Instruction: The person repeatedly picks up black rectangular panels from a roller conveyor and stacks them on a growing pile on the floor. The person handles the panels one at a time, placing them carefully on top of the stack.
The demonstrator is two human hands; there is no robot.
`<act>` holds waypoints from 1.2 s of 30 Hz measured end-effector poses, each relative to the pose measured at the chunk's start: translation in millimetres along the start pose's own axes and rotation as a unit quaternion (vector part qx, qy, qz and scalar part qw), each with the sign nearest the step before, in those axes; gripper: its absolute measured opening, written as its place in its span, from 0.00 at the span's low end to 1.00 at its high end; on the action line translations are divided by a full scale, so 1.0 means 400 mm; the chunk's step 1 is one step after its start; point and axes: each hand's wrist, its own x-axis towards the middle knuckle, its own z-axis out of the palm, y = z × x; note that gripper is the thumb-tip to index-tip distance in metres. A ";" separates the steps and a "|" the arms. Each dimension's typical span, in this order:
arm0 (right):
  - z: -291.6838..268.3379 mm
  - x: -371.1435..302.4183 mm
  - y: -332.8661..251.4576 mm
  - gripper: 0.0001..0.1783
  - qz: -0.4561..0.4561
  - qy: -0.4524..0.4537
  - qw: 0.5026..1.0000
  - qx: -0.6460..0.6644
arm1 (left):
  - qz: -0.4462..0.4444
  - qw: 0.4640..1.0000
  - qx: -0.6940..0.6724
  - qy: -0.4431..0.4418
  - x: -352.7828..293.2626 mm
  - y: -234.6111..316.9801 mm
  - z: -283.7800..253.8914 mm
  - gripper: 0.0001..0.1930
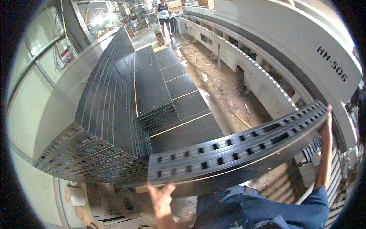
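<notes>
your left hand (162, 200) open-palmed under the near edge of the black slotted panel (236, 152), fingers spread, not curled round it | your right hand (326, 129) clasps its far right end | panel's long axis runs left-right, right end higher, left end over the stack of black panels (114, 110) | grey machine (289, 49) beyond

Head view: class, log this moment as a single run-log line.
left hand: under near edge of slotted black panels | right hand: gripping their far end | panels: raised beside tall black panel stack
</notes>
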 end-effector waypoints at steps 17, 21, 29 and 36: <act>1.159 0.359 0.214 0.53 0.189 -0.446 0.872 -0.069 | 0.109 0.910 0.104 0.387 -0.169 -0.075 0.028 0.38; 1.368 0.343 0.204 0.45 0.147 -0.376 0.899 -0.168 | -0.041 0.850 0.100 0.516 -0.110 0.009 0.273 0.31; 1.762 0.461 0.279 0.50 0.236 -0.609 0.733 -0.190 | -0.028 0.817 0.094 0.568 -0.025 -0.001 0.387 0.37; 1.993 0.367 0.273 0.46 0.133 -0.650 0.703 -0.257 | -0.031 0.819 0.064 0.570 0.065 0.036 0.500 0.39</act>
